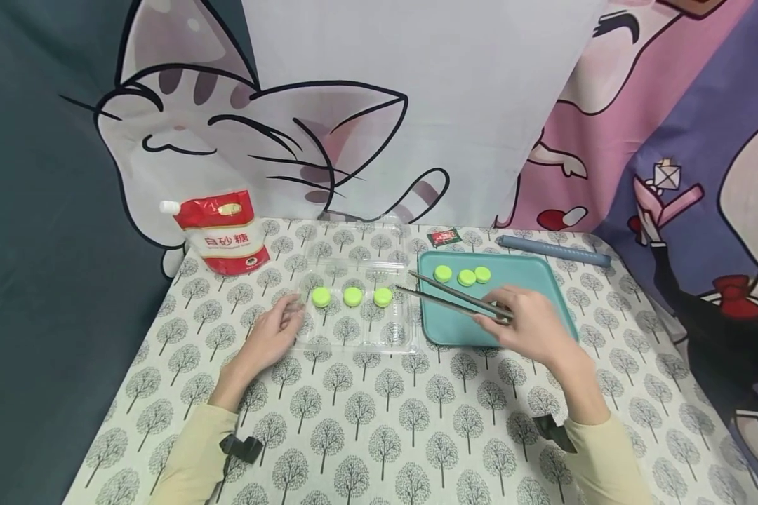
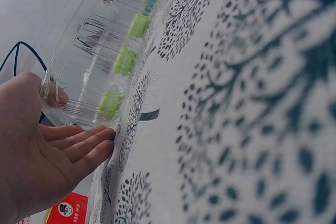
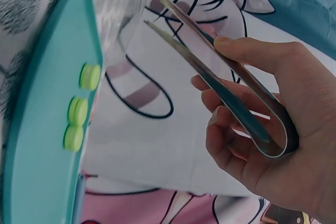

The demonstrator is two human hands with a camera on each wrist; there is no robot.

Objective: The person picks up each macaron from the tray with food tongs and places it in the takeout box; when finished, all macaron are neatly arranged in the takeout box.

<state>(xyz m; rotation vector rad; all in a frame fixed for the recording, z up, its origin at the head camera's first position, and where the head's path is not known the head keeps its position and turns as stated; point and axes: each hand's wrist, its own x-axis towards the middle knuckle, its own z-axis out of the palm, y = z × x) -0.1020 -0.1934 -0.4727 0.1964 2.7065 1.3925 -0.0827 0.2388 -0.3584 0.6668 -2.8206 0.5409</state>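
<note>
A clear plastic box with its lid folded back lies on the table, with three green macarons in a row inside. At its left end, my left hand touches the plastic wall; the fingers extend loosely beside it, and the thumb lies against the wall. My right hand holds metal tongs between thumb and fingers. The tongs' tips are apart with nothing between them, over the box's right side near its rightmost macaron. Beneath that hand is a teal tray, bearing three more green macarons towards its back.
A red and white sugar pouch stands at the back left. Behind the tray lie a small red and green packet and a grey-blue rod. Printed cloth hangs behind the table, which has a tree-patterned cover.
</note>
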